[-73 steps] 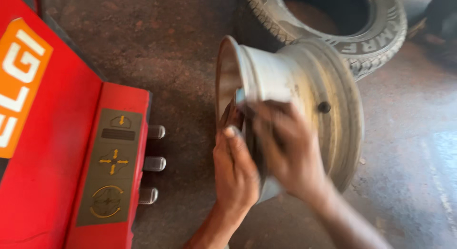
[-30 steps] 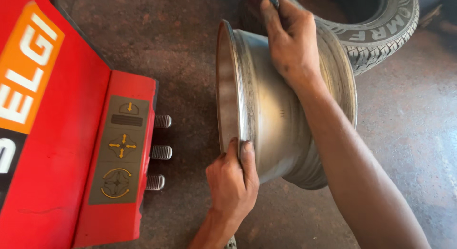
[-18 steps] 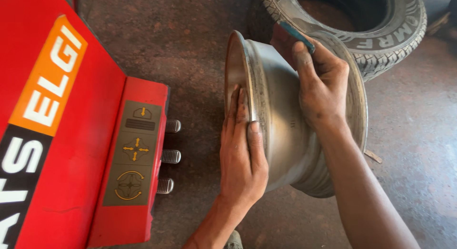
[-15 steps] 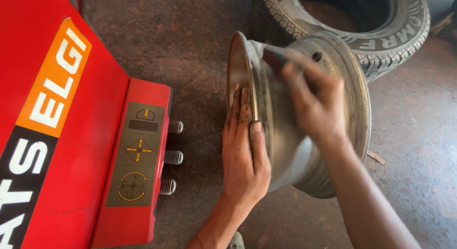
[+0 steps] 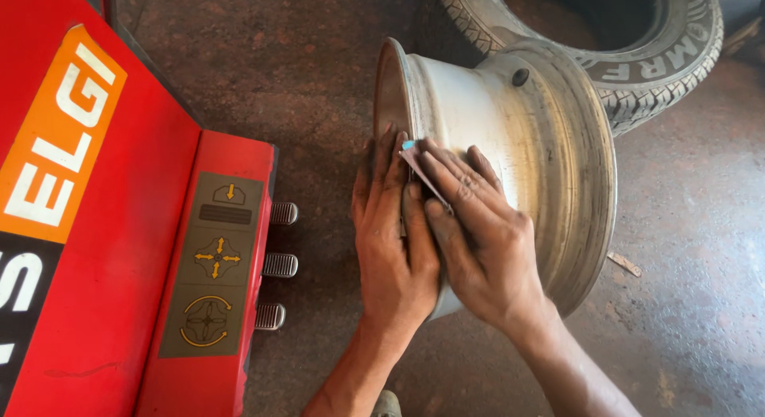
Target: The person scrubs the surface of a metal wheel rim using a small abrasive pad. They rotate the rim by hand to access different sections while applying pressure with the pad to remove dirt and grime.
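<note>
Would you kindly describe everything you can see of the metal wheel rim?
The wheel rim is bare silvery metal, dull and scuffed, with flanged edges and a small round hole near its top. It stands on edge on the stained concrete floor, in front of a tyre. The left hand grips its near flange; the right hand presses a thin strip against its barrel.

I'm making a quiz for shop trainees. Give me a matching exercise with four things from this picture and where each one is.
Things:
1. wheel rim
2. tyre
3. pedals
4. small flat piece

Places:
A. sticking out of the red machine
B. lying flat on the floor behind the rim
C. under the right hand, beside the left hand
D. standing on edge in the middle of the floor

Pairs: 1-D, 2-B, 3-A, 4-C
</note>
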